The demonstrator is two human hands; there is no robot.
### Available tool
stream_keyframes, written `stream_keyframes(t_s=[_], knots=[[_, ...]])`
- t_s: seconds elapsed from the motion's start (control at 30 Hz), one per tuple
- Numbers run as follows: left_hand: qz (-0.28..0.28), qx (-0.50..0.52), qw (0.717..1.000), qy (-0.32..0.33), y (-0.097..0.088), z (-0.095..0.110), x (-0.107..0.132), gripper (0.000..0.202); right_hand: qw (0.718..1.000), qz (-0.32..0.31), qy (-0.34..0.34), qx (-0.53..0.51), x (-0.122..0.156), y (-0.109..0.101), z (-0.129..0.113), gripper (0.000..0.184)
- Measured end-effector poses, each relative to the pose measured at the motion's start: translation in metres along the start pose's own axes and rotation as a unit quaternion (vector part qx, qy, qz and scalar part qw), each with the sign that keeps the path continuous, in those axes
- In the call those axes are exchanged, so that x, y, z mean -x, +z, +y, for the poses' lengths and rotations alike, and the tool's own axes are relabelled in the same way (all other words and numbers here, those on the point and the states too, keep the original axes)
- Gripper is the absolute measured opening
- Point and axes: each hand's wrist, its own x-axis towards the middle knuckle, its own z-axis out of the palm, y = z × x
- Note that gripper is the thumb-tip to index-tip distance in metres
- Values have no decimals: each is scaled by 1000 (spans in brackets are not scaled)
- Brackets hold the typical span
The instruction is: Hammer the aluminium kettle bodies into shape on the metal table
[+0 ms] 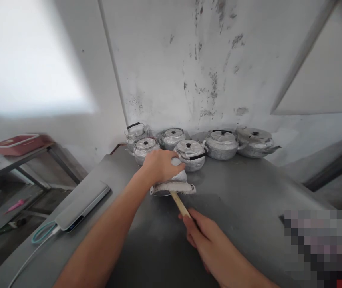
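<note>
My left hand (161, 166) is wrapped over a small silvery dimpled metal pot (179, 176), which is tilted with its rim towards me. Lugs with holes stand out at both ends of that rim, and much of the body is hidden under my fingers. My right hand (202, 236) grips a pale wooden handle (179, 204). The handle's far end reaches the pot's rim, and whatever tool head it has is out of sight. Right behind the pot stand a lidded kettle (190, 154) with a black grip and another lidded kettle (143, 152).
More silvery kettles, such as one at the right (256, 144), line the wall end of the grey table (233, 224). On the left lies a power bank (84, 204) with a white cable (34, 252). A pink tray (18, 145) sits on a side shelf. A pixelated patch covers the lower right.
</note>
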Motion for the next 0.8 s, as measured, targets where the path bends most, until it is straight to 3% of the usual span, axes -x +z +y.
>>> stream_keyframes(t_s=[0.33, 0.53, 0.67, 0.8], knots=[[15, 0, 1000, 12, 4, -3, 0, 49, 999, 10, 35, -17, 1, -3, -4, 35], [10, 6, 1000, 11, 3, -2, 0, 47, 994, -27, 72, -71, -3, 2, 5, 41], [16, 2, 1000, 15, 3, -2, 1, 44, 992, 7, 65, -106, -1, 6, 6, 44], [11, -2, 1000, 13, 3, -1, 1, 46, 996, 12, 55, -71, 3, 6, 4, 40]])
